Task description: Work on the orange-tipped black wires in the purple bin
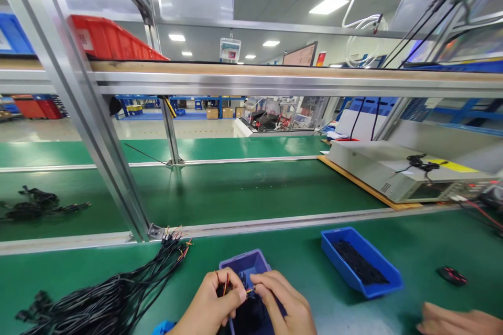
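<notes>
My left hand (218,301) is closed in a pinch around thin wires (227,283) with red, yellow and dark strands. Their tips stick out toward my right hand (285,306), which is also pinched, its thumb and forefinger at the wire ends. A small dark piece seems to sit between the two hands, too small to make out. Both hands are above a purple-blue bin (245,260) with dark contents, partly hidden by them. To the left lies a large bundle of black cables (106,298), their bare coloured ends pointing away from me.
A blue bin (328,243) of black pieces stands at right. Beyond it are a small black-and-red object (451,275) and another person's hand (458,319). A metal post (98,131) rises at left. Farther back are a grey instrument (377,167) and loose black cables (37,204).
</notes>
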`<action>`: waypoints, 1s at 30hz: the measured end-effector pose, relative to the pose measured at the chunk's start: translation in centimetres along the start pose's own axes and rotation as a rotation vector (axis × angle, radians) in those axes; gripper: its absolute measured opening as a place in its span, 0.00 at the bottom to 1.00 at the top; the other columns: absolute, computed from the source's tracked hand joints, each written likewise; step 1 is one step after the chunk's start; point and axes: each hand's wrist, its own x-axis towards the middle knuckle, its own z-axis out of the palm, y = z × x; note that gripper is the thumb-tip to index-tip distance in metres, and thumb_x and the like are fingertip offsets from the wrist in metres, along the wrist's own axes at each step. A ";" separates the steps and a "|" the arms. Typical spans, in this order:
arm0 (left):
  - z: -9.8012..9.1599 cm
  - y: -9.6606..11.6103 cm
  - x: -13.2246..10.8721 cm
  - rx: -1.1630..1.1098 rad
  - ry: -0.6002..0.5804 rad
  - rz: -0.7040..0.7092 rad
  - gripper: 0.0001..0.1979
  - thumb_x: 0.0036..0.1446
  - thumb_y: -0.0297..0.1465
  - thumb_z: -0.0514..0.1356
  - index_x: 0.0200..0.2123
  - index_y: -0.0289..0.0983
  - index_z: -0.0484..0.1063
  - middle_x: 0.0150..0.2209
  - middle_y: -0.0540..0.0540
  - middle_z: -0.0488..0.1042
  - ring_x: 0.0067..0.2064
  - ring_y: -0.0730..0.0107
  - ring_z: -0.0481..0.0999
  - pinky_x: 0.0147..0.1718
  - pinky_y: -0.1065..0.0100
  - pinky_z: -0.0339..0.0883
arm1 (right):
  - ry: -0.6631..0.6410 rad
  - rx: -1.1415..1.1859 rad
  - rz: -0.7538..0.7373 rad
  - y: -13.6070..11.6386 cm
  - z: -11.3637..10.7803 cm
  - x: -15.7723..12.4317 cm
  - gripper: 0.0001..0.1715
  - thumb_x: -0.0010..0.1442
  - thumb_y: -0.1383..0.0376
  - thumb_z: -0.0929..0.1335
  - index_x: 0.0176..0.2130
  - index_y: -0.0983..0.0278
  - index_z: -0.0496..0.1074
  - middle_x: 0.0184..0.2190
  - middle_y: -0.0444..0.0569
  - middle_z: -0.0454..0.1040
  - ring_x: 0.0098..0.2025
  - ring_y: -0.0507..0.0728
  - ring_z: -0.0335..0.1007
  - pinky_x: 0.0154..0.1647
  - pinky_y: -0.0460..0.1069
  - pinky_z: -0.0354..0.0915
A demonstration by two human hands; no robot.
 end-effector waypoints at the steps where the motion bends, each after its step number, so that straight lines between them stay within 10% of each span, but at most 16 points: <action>1: 0.0 0.0 0.0 0.011 -0.006 0.001 0.25 0.47 0.54 0.65 0.26 0.36 0.70 0.15 0.55 0.65 0.16 0.77 0.59 0.17 0.74 0.50 | 0.005 0.002 -0.009 -0.1 0.0 0.1 0.14 0.71 0.62 0.63 0.41 0.60 0.78 0.32 0.48 0.80 0.35 0.54 0.79 0.38 0.42 0.73; 30: 0.1 0.2 0.0 0.017 -0.023 0.031 0.29 0.47 0.58 0.64 0.25 0.36 0.69 0.16 0.55 0.64 0.17 0.78 0.59 0.17 0.73 0.49 | 0.006 0.012 -0.005 -0.2 -0.3 0.4 0.17 0.71 0.58 0.63 0.39 0.60 0.79 0.31 0.49 0.80 0.33 0.54 0.79 0.37 0.42 0.74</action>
